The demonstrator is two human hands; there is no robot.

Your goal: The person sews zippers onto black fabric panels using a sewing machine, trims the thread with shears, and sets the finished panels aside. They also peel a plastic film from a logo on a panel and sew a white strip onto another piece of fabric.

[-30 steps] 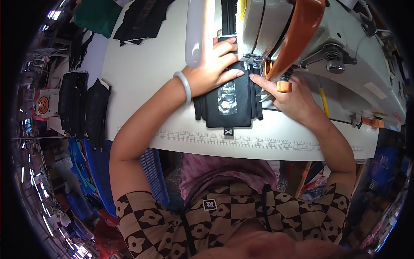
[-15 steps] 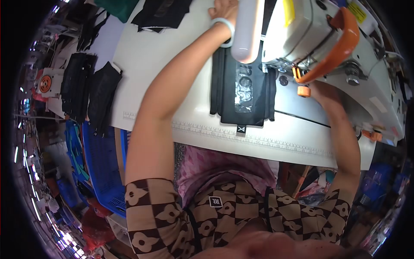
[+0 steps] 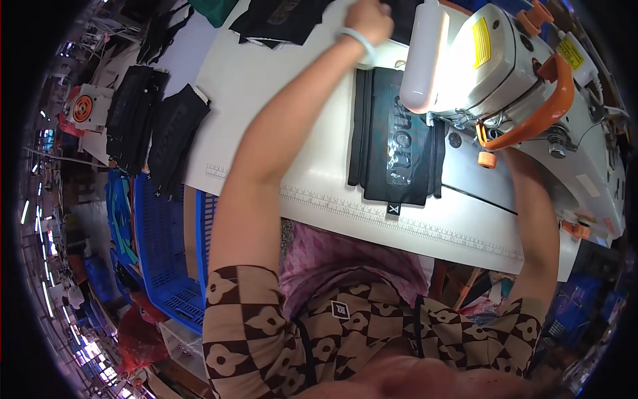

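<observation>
A black fabric panel (image 3: 379, 146) with a clear window reading "unch" lies flat on the white sewing table, its right part beside the needle area of a sewing machine (image 3: 495, 60). A small black tag (image 3: 393, 209) with a white mark sticks out from its lower edge. Beyond the panel's upper end is my left hand (image 3: 371, 21), wearing a pale wristband. It is close to dark material (image 3: 407, 25) at the top; blur and the frame edge obscure its fingers. My right forearm (image 3: 537, 199) reaches under the machine's arm, which hides the right hand and its fingers.
Black fabric pieces lie at the table's top (image 3: 279, 20) and in stacks at the left (image 3: 176, 136). A printed ruler (image 3: 359, 211) runs along the front edge. Below left stands a blue plastic crate (image 3: 163, 246). An orange lever guard (image 3: 555, 100) projects from the machine.
The whole view has shifted, with the table and machine lower and further right. My left hand has moved away from the panel's upper end towards the dark material. More lettering shows in the window.
</observation>
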